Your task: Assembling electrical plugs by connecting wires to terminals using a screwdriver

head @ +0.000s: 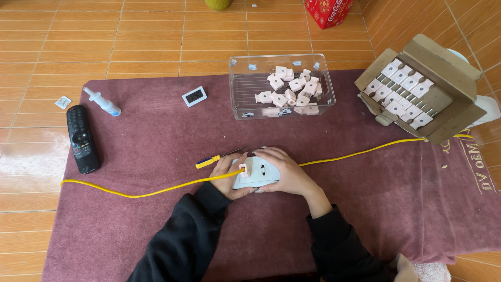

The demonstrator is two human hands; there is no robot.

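Observation:
My left hand (227, 176) and my right hand (290, 175) both grip a white socket block (259, 173) lying on the maroon mat (156, 136). A small pink plug (243, 169) sits on the block's left end, under my left thumb. A yellow cable (135, 193) runs across the mat from the left, reaches the plug, and continues to the right from under my right hand. A screwdriver with a yellow and blue handle (214, 160) lies just beyond my left hand.
A clear plastic bin (245, 104) holds several pink plugs at mid back. An open cardboard box (443, 94) with more plugs stands at the right. A black remote (82, 138), a small spray bottle (102, 102) and a small digital display (194, 96) lie at the left.

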